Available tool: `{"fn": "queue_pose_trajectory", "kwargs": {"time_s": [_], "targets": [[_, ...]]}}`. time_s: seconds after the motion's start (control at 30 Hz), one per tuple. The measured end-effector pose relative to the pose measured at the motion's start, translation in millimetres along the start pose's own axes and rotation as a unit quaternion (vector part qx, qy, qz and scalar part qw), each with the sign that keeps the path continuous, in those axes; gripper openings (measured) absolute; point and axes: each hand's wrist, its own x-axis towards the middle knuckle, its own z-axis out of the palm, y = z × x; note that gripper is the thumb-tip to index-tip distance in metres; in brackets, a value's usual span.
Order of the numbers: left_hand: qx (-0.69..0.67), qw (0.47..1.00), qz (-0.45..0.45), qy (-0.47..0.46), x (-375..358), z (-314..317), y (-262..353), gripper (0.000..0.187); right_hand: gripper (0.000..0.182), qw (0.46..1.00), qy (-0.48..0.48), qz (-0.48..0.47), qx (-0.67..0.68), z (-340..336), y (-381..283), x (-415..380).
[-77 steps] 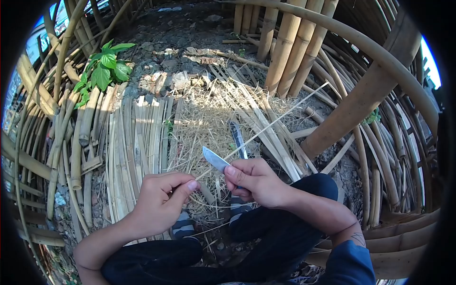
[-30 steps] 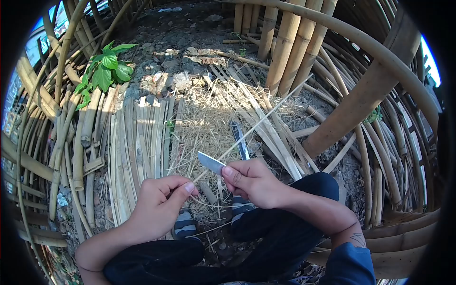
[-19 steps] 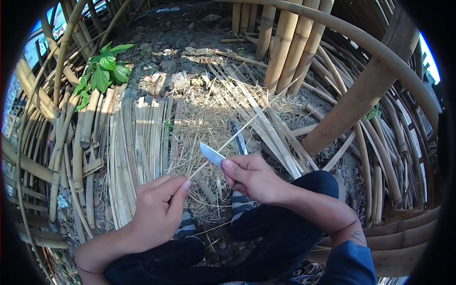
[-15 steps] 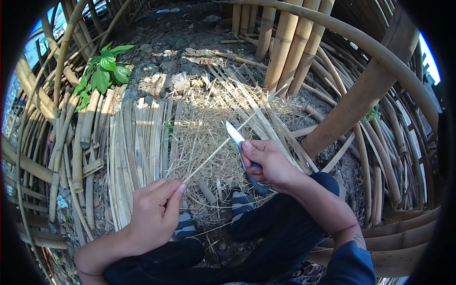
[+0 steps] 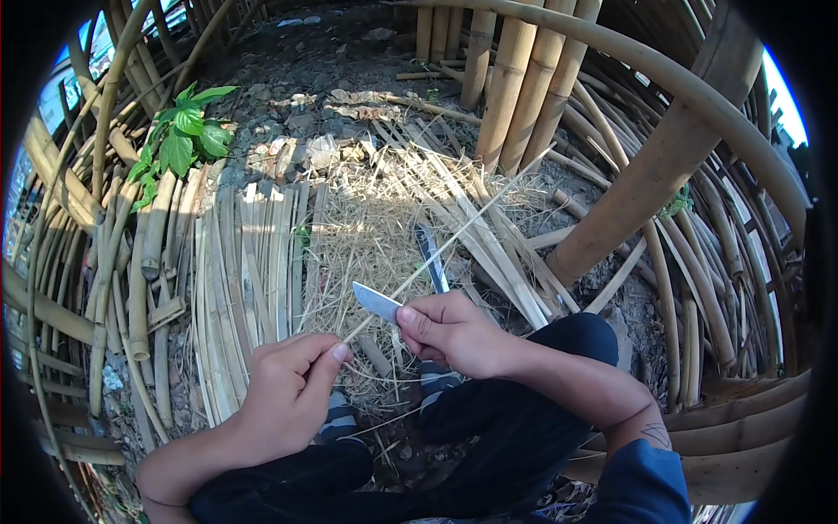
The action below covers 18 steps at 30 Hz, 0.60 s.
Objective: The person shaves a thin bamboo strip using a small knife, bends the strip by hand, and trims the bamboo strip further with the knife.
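Observation:
My left hand [image 5: 292, 384] pinches the near end of a long, thin bamboo strip [image 5: 471, 220], which slants up and away to the right. In my right hand [image 5: 445, 327] is a knife [image 5: 377, 301], its handle hidden by my closed fingers. The bright blade lies across the strip, a short way from my left fingertips, pointing up and left. Beyond my right hand, a narrow, dark tool with a pale blue end [image 5: 432, 259] shows behind the strip; its exact kind I cannot make out.
Dry shavings [image 5: 358, 236] cover the ground ahead. Flat bamboo slats [image 5: 253, 262] lie to the left, near a leafy plant [image 5: 185, 131]. A thick bamboo post [image 5: 624, 201] leans at right, with upright poles [image 5: 506, 87] behind. My knees [image 5: 576, 336] are below my hands.
My right hand has drawn the knife down and left along the strip, closer to my left hand. The blade now points more to the left. My left hand stays nearly in place.

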Motion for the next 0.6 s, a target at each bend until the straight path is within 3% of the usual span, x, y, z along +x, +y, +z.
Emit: {"fn": "queue_pose_trajectory", "kwargs": {"time_s": [0.03,0.1,0.17,0.23,0.27,0.37,0.4,0.47,0.5,0.6], "targets": [[0.003,1.000,-0.002,-0.001,-0.6,-2.5,0.3,0.013,0.040,0.999,0.015,-0.012,-0.028,-5.0,-1.4,2.0],[-0.047,0.991,-0.116,-0.052,0.6,-11.4,-0.3,0.017,0.039,0.989,0.106,0.048,0.086,-23.4,-10.3,4.4],[-0.081,0.983,-0.149,-0.066,1.7,-14.9,-3.8,0.018,0.039,0.987,0.106,0.051,0.109,-30.4,-8.2,4.0],[-0.119,0.973,-0.180,-0.081,5.4,-14.4,-4.4,0.020,0.039,0.995,0.038,0.023,0.091,-11.5,-3.6,-0.2],[-0.200,0.947,-0.220,-0.118,9.0,-15.5,-2.8,0.022,0.040,1.000,-0.001,0.005,0.025,-1.9,-5.0,-3.0],[-0.310,0.888,-0.292,-0.174,14.2,-21.5,-1.7,0.027,0.041,0.992,0.001,-0.071,-0.108,8.4,2.7,-2.0],[-0.345,0.861,-0.318,-0.195,14.4,-24.0,-1.9,0.029,0.041,0.991,-0.002,-0.073,-0.108,2.8,2.6,-0.3],[-0.344,0.864,-0.313,-0.191,13.5,-28.4,-4.6,0.030,0.041,0.996,0.087,-0.030,0.015,-12.2,-1.4,2.9],[-0.344,0.865,-0.309,-0.192,12.8,-28.6,-6.0,0.030,0.041,0.996,0.087,-0.028,0.014,-10.2,-1.7,2.6],[-0.354,0.853,-0.319,-0.215,15.0,-24.1,-7.5,0.029,0.040,0.999,-0.030,0.000,-0.028,11.0,-7.1,-6.6]]}}
